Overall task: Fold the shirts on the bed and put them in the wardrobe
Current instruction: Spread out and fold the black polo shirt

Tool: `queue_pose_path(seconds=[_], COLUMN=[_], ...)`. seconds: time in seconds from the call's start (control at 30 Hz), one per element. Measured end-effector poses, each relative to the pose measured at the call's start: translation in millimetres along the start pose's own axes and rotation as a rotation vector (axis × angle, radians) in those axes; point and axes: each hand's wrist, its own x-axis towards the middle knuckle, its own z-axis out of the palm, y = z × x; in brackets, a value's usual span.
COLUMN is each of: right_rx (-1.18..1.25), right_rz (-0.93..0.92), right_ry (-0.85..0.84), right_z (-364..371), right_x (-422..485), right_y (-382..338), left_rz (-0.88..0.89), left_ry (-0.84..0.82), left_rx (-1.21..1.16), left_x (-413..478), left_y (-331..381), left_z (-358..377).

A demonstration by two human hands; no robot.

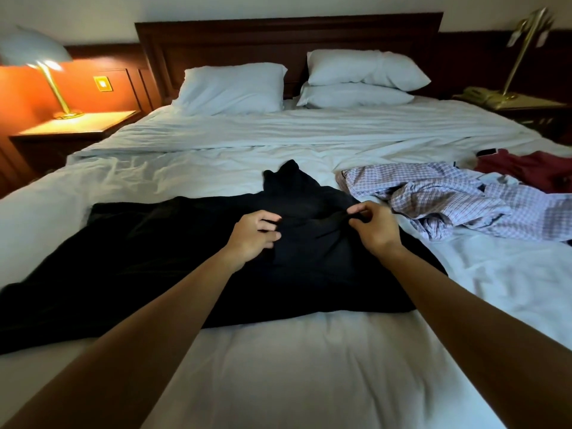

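A black shirt lies spread across the middle of the white bed, one part reaching far left. My left hand pinches a fold of its fabric near the centre. My right hand pinches another fold of the same black shirt a little to the right. A crumpled purple checked shirt lies on the bed to the right, apart from my hands. Beyond it, at the right edge, lies a dark red shirt. The wardrobe is out of view.
Three white pillows lean against the dark wooden headboard. A lit lamp stands on the left nightstand. On the right nightstand are a brass lamp and a telephone. A small dark object lies by the red shirt.
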Motion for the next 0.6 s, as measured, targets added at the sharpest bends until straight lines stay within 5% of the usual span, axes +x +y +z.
queue_pose_path(seconds=[0.1,0.3,0.43,0.5,0.6], right_rx=[0.086,-0.386,-0.594,-0.620,-0.653], right_rz=[0.021,-0.114,-0.413,-0.494,-0.381], right_ry=[-0.119,-0.231,-0.308,-0.410,-0.596], right_z=[-10,-48,-51,-44,-27], right_x=[6,-17,-67,-88,-99], right_y=[2,7,9,1,-11], left_rz=[-0.062,-0.056,-0.113,-0.125,-0.034], left_ry=[-0.063,-0.252,-0.373,-0.379,-0.256], left_rx=[-0.029,0.341,0.564,0.637,0.736], left_x=[1,-28,-61,-76,-90], left_y=[-4,-17,-36,-41,-50], left_z=[-2,-44,-110,-135,-173])
